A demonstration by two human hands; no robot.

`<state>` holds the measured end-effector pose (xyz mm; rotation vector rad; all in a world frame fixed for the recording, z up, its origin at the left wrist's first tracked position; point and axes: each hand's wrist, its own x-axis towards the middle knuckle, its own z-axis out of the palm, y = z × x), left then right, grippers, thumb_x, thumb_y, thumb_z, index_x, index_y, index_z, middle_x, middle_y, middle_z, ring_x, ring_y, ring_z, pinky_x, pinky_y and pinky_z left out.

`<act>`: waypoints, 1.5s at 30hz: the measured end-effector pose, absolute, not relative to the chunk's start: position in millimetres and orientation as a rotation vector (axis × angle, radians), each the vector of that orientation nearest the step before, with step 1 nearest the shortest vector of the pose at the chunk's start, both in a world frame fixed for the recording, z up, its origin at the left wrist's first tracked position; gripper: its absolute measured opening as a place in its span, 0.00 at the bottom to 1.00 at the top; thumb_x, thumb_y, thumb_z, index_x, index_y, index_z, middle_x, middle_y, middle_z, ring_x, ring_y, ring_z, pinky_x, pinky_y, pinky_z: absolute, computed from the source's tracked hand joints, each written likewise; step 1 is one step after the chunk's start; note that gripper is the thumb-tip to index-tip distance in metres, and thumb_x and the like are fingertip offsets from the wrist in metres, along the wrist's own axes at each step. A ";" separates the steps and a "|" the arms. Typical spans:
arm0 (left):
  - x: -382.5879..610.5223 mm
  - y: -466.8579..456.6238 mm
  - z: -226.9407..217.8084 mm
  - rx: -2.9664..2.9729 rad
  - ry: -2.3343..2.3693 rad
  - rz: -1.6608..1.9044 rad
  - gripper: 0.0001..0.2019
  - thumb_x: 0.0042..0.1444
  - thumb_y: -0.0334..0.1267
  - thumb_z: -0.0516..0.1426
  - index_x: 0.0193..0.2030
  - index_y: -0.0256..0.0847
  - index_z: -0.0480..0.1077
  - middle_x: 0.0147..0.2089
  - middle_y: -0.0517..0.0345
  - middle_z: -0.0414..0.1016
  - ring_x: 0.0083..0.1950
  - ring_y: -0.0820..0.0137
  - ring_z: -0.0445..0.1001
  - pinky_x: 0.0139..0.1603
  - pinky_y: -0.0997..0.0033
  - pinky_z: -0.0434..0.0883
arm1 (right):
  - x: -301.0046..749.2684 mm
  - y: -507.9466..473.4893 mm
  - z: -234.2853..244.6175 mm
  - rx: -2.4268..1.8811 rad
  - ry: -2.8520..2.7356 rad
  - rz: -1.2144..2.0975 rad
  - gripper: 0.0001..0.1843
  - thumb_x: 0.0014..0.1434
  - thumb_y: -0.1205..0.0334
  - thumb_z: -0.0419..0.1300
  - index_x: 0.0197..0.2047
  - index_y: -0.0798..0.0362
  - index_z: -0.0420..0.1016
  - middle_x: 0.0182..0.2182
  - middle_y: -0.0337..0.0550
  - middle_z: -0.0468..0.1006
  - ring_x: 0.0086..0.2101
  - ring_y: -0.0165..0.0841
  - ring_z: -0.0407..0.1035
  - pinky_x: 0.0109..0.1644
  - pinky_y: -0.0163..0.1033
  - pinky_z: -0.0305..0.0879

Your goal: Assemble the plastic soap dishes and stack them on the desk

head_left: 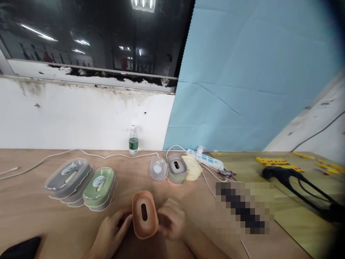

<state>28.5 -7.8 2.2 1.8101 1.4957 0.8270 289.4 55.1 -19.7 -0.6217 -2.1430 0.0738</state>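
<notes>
Step in hand: apparently handling a hollow, round-cornered orange box (138,216), seemingly plastic, between the person's bare left grip (110,228) and right grip (171,219).
Left side: the grip looks closed on the box, thumb against the outer wall, other fingertips hidden.
Right side: blurred, curled fingers at the opposite wall; I cannot tell whether they pinch it.
Next move: probably calls for a steady left hold while the right fingers find a sure place.
Orange box: open side tilted towards the viewer, smooth rim, no lid on, one dark pill-shaped slot in its floor.
Where: low centre, over the near part of the brown wooden tabletop (67,230); whether lifted or resting is unclear.
</notes>
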 end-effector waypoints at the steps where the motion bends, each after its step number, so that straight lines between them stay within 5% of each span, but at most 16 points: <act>1: 28.2 -7.7 2.4 1.801 1.490 0.828 0.18 0.63 0.49 0.49 0.52 0.48 0.73 0.46 0.56 0.79 0.43 0.66 0.78 0.44 0.72 0.74 | 279.8 47.8 -18.4 -0.551 -2.266 0.103 0.23 0.54 0.39 0.57 0.37 0.52 0.72 0.27 0.42 0.73 0.30 0.34 0.66 0.37 0.42 0.63; 4: 26.9 -7.8 3.7 1.790 1.467 0.842 0.18 0.63 0.49 0.49 0.51 0.46 0.74 0.46 0.55 0.79 0.44 0.66 0.78 0.46 0.72 0.73 | 262.5 36.5 -13.9 -0.437 -2.525 0.115 0.24 0.53 0.37 0.58 0.34 0.52 0.71 0.30 0.41 0.74 0.35 0.35 0.66 0.44 0.45 0.61; 9: 23.5 -8.7 5.1 1.795 1.448 0.874 0.17 0.63 0.48 0.49 0.48 0.45 0.74 0.47 0.55 0.79 0.46 0.65 0.77 0.47 0.71 0.72 | 262.9 32.7 -5.5 -0.450 -2.660 0.047 0.05 0.62 0.61 0.55 0.36 0.50 0.71 0.31 0.37 0.75 0.38 0.30 0.65 0.50 0.41 0.58; 19: 16.0 -8.6 -6.4 1.834 1.560 0.870 0.17 0.62 0.50 0.49 0.45 0.43 0.73 0.41 0.55 0.79 0.41 0.63 0.77 0.42 0.67 0.72 | 318.8 82.7 84.5 -0.664 -2.448 -0.233 0.15 0.62 0.71 0.49 0.46 0.50 0.74 0.38 0.46 0.77 0.41 0.37 0.65 0.48 0.46 0.59; 31: 16.3 -6.2 -6.7 1.877 1.556 0.910 0.16 0.63 0.49 0.49 0.43 0.43 0.72 0.39 0.56 0.78 0.39 0.66 0.76 0.41 0.68 0.72 | 354.8 141.3 116.7 -1.053 -2.724 -0.393 0.13 0.63 0.66 0.52 0.45 0.47 0.77 0.36 0.45 0.74 0.40 0.37 0.65 0.47 0.43 0.57; 36: 10.7 -6.5 -11.8 1.987 1.650 1.073 0.16 0.62 0.46 0.51 0.53 0.42 0.66 0.34 0.57 0.75 0.29 0.70 0.72 0.31 0.71 0.71 | 345.3 138.6 118.2 -1.029 -2.706 -0.342 0.14 0.64 0.60 0.52 0.46 0.50 0.76 0.34 0.46 0.76 0.41 0.38 0.67 0.49 0.45 0.59; 41: -10.0 1.7 -9.0 2.231 1.984 1.611 0.17 0.55 0.43 0.58 0.51 0.42 0.68 0.50 0.47 0.69 0.50 0.58 0.71 0.52 0.55 0.68 | 335.0 135.7 117.6 -0.903 -2.589 -0.355 0.13 0.64 0.61 0.52 0.45 0.53 0.76 0.37 0.49 0.77 0.42 0.39 0.67 0.49 0.46 0.61; 45: -25.0 12.7 -2.3 2.071 2.383 1.640 0.24 0.51 0.48 0.61 0.52 0.39 0.69 0.62 0.40 0.59 0.60 0.46 0.62 0.58 0.42 0.60 | 316.6 122.7 100.7 -0.722 -2.453 -0.281 0.10 0.63 0.62 0.53 0.41 0.53 0.76 0.35 0.48 0.78 0.39 0.37 0.68 0.47 0.46 0.63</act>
